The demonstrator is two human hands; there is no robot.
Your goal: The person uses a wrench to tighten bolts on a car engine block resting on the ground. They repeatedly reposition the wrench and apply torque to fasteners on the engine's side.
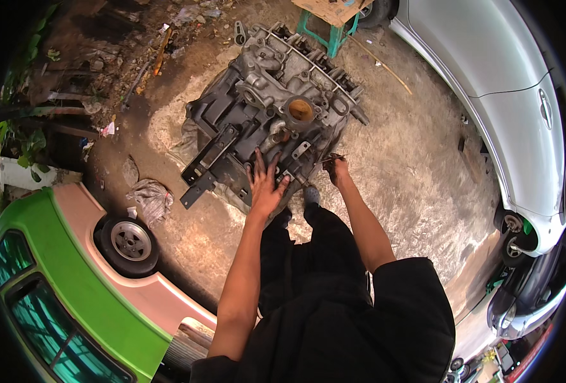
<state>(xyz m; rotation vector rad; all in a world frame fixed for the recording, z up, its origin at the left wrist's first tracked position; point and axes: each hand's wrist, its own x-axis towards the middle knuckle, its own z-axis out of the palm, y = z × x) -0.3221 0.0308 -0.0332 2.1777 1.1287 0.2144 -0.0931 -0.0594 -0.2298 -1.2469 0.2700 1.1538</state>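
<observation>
A large grey metal engine (273, 83) stands on the ground in front of my feet. On its upper side is a round opening (300, 110) with a brownish inside. My left hand (267, 190) lies on the engine's near side with its fingers spread, holding nothing. At the engine's near right edge, my right hand (338, 170) is closed around a thin dark tool (331, 158); its kind is too small to make out. Between the hands, a small pale plate with holes (301, 150) sits on the engine. A dark bracket (213, 153) juts out to the left.
A green and pink car (85, 274) is at the lower left, a silver car (487, 57) at the right. A green stool (334, 32) with a cardboard top stands beyond the engine. A crumpled cloth (150, 201) lies on the concrete; litter covers the soil at far left.
</observation>
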